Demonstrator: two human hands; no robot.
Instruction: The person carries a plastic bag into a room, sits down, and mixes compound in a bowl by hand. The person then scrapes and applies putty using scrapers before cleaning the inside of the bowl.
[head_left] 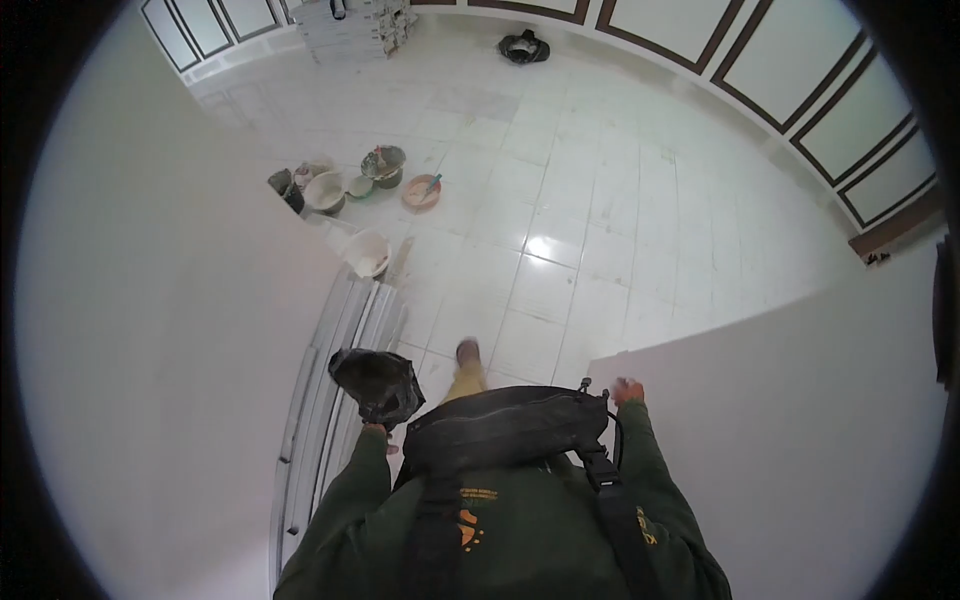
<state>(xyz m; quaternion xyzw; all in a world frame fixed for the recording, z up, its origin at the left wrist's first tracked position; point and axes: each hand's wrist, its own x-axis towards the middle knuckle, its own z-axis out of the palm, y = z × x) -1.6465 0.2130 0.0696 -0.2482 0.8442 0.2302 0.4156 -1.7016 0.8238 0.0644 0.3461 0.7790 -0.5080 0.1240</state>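
Black pliable container [378, 385], head view, is at the left hand [378, 434], apparently closed on its near edge; the right hand [628, 391] is blurred, its state indeterminable. Carrying is judged the present step; the next move likely calls for clearance from the metal lengths [318, 390].

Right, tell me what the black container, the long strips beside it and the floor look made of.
Black container: probably rubber or flexible plastic, dark with some sheen; creased surface, uneven rim.
Long strips: perhaps aluminium, silvery grey and straight-edged, though painted material is possible.
Floor: likely glazed tile, given the grid of joints and glossy reflection.
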